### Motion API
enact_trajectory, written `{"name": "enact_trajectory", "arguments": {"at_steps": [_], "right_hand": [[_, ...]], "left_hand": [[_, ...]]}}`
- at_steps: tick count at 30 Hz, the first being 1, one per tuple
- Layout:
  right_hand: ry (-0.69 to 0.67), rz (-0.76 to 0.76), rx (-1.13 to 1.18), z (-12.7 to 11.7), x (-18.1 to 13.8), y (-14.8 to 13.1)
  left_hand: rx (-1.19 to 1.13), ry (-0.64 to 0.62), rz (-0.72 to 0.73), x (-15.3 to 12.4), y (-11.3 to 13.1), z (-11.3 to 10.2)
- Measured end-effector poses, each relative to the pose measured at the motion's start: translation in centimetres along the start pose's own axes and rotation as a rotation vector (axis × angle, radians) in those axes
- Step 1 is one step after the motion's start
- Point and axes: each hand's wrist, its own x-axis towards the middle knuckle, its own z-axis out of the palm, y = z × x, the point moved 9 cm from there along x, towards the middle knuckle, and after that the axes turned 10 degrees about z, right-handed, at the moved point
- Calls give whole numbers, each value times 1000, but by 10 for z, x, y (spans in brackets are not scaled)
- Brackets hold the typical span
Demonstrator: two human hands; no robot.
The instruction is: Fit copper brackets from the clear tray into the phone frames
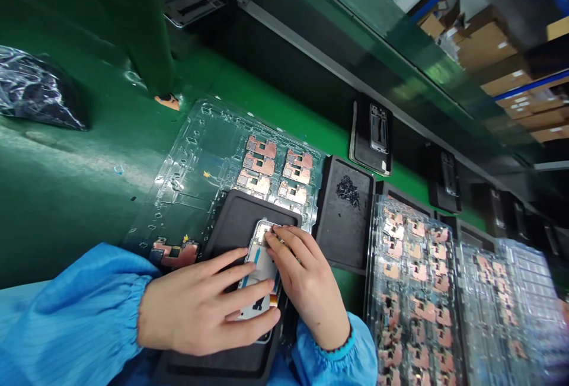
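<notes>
On the black fixture (235, 220) nearest the body, left hand (208, 309) lies flat and wide, fingers spread across the lower half of a phone mid-frame (260, 267), pinning it in the recess. Right hand (306, 279) is narrow: fingertips bunched at the frame's upper end, pressing down there; cannot tell whether a small piece sits under them. An orange flex tail (272, 299) shows at the frame's right edge, between the two hands. Both wrists are in blue smock sleeves (75, 309). Just beyond the fixture lies a clear blister tray (186, 160): copper-coloured parts (267, 163) fill only its far right pockets, the rest stand vacant, and a couple of loose copper pieces (175, 252) lie at its near edge. Judgement: this tray is mostly drawn down, one frame is in work, and much stock is untouched, since the stacked clear trays (413, 291) to the right look full. A second black tray (342, 226) beside the fixture carries a small heap of dark bits (347, 190), too small to identify. Surface is a green bench mat (66, 184), with a crumpled black bag (35, 92) at far left. Behind runs a conveyor line (311, 60) with frames on black carriers (371, 134); cardboard boxes (484, 42) on blue racking fill the background.
</notes>
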Motion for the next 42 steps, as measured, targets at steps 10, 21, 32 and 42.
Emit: {"name": "enact_trajectory", "arguments": {"at_steps": [10,21,32,42], "right_hand": [[-45,36,-80,2,1,-11],[16,112,171,-16,-8,4],[293,328,226,-56,-37,56],[212,888,-144,-59,-35,167]], "left_hand": [[-12,9,-12,1,-2,-2],[-103,-44,-34,3,-15,1],[164,-244,-272,8,-39,10],[-71,-322,-1045,-95,-54,-1]]}}
